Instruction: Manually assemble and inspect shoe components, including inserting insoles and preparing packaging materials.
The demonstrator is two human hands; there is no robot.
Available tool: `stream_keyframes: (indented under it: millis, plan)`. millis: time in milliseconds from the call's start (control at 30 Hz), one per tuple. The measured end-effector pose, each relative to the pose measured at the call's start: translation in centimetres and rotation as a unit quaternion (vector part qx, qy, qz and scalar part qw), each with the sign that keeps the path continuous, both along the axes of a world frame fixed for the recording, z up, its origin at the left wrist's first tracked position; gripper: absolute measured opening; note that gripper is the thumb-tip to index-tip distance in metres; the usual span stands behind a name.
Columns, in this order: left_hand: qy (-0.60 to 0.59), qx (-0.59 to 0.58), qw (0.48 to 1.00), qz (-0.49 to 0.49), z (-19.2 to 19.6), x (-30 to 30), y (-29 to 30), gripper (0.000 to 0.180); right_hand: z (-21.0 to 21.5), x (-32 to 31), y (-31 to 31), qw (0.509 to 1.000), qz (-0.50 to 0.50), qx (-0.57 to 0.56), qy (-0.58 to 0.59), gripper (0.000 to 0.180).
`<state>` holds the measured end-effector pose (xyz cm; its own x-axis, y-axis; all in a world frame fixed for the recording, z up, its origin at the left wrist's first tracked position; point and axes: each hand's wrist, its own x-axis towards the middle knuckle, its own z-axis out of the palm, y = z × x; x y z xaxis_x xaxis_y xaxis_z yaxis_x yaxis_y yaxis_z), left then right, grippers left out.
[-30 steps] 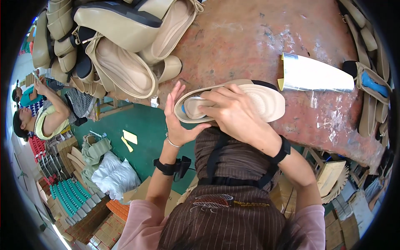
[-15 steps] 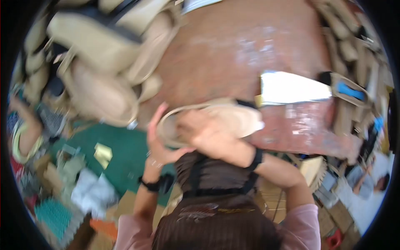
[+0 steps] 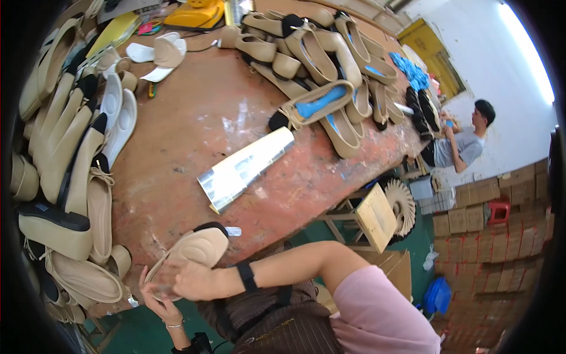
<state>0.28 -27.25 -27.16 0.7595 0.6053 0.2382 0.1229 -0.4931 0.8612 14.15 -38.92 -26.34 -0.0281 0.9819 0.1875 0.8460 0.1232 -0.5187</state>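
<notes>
A beige flat shoe (image 3: pixel 177 248) lies at the table's near edge, tilted, with a black end. A beige insole (image 3: pixel 203 246) with curved ridges shows at its far part. My left hand (image 3: pixel 158 297) is closed about the shoe's near end, its fingers partly blurred. My right hand (image 3: pixel 191 280) presses down over the shoe's opening, with its fingers smeared by motion and partly hidden. A small clear tab (image 3: pixel 233 231) sits beside the shoe's black end.
Beige shoes (image 3: pixel 76 171) are heaped along the left edge, and more shoes (image 3: pixel 312 56) at the back. A shiny silver sheet (image 3: pixel 244 168) lies mid-table (image 3: pixel 171 130). White insoles (image 3: pixel 168 53) lie near a yellow device (image 3: pixel 194 15). Another person (image 3: pixel 466 141) works at far right.
The view has swung to the right, bringing the back shoes and the other person into sight. Both hands stay at the shoe, which now appears lower and further left in the picture.
</notes>
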Motion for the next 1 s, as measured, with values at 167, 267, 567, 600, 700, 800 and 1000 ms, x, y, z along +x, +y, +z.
stream_keyframes:
  millis: [167,267,567,600,700,800,1000]
  plan:
    - [0.015,0.016,0.999,0.030,1.1,0.9,-0.8,0.045,2.3,1.2,-1.1,0.986,-0.111,0.002,-0.122,0.025]
    - [0.071,0.012,0.997,0.006,3.9,0.6,-4.1,0.058,0.8,1.8,-0.9,0.987,-0.144,0.068,0.034,0.013]
    - [0.312,0.248,0.903,-0.160,8.8,6.3,-13.1,0.066,9.9,12.1,-4.6,0.902,-0.360,-0.029,0.234,0.040]
    - [0.298,0.265,0.906,-0.145,8.6,6.0,-12.9,0.064,10.8,10.6,-5.2,0.923,-0.314,-0.062,0.211,0.033]
    - [0.351,0.225,0.893,-0.170,8.0,5.7,-13.0,0.040,9.4,4.6,-9.1,0.963,-0.246,0.017,0.110,0.025]
    - [0.351,0.242,0.887,-0.176,7.0,5.3,-12.8,0.029,7.5,2.3,-9.7,0.968,-0.244,-0.023,0.050,0.029]
    - [0.316,0.205,0.908,-0.184,7.9,5.7,-11.6,0.041,3.6,6.0,-3.7,0.957,-0.279,-0.048,-0.062,0.046]
